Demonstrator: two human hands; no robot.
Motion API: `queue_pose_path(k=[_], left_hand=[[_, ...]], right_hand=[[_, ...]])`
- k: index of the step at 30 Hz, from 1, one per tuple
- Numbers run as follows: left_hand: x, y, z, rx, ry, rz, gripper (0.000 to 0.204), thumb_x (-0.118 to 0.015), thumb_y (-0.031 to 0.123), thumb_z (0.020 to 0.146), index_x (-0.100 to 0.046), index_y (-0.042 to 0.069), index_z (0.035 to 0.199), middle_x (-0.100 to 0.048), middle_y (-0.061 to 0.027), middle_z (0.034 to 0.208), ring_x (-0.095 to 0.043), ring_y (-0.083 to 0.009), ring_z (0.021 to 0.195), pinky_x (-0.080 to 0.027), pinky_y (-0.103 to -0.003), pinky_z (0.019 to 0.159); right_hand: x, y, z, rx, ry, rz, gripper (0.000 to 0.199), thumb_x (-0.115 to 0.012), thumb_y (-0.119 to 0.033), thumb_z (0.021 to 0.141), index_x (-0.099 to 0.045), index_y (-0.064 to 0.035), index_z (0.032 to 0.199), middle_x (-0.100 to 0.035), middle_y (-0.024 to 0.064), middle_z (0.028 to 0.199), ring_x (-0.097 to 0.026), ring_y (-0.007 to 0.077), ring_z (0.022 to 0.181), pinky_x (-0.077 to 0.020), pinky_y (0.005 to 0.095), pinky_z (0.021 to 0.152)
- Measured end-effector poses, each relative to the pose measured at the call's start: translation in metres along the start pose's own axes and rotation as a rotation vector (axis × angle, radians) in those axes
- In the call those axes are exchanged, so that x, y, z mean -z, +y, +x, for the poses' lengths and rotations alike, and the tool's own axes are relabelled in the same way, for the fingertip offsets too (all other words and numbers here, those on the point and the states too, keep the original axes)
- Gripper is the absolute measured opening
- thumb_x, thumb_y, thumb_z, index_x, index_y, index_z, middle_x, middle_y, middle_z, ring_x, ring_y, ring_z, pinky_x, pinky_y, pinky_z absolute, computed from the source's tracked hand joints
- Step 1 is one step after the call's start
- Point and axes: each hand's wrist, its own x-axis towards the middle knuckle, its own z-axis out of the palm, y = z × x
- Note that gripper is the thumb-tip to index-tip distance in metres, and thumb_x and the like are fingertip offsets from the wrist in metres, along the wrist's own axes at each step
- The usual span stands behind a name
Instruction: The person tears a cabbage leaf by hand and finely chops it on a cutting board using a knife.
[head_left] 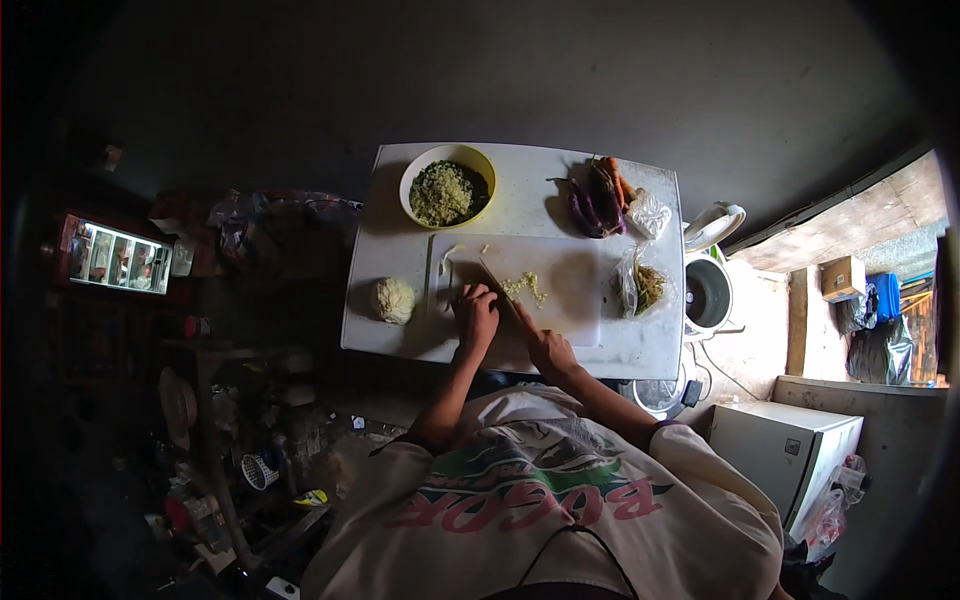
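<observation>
My right hand (550, 352) grips a kitchen knife (509, 287) by its handle, the blade slanting away to the left over a white cutting board (572, 262). Close to the blade's left side, my left hand (477, 312) rests on the board with its fingers curled down. Whatever lies under those fingers is hidden. Small pale chopped vegetable bits (527, 288) lie just right of the blade, and a few pale strips (446, 260) are near the board's far left corner. Left of the board sits a round pale cabbage (394, 300).
At the table's far left stands a yellow bowl (489, 205) of chopped greens. Eggplants (590, 208), carrots (617, 178) and a white plastic bag (650, 214) lie far right. A clear bag of vegetables (643, 285) sits beside the board. An open rice cooker (708, 292) stands beyond the right edge.
</observation>
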Motion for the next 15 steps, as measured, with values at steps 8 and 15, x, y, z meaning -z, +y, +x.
queue_pose_path(k=[8,15], left_hand=[[-0.008,-0.018,-0.004,-0.004,0.058,0.022,0.014,-0.072,0.002,0.07,-0.073,0.008,0.083,-0.066,-0.003,0.089,-0.059,-0.0258,0.101,-0.039,-0.049,0.09],[-0.001,-0.014,0.0,-0.029,-0.027,0.052,0.027,-0.072,-0.001,0.061,-0.075,0.008,0.086,-0.07,-0.0033,0.1,-0.059,-0.0255,0.11,-0.039,-0.047,0.093]], right_hand=[[0.003,-0.011,0.003,0.02,-0.035,-0.004,0.083,-0.05,-0.004,0.088,-0.015,-0.0295,0.159,-0.064,0.0291,0.073,-0.064,0.0492,0.069,-0.0507,0.0596,0.065],[-0.008,0.004,0.02,0.076,0.06,0.036,0.082,-0.048,-0.003,0.088,-0.015,-0.0294,0.159,-0.063,0.0298,0.07,-0.063,0.0503,0.067,-0.0504,0.0596,0.065]])
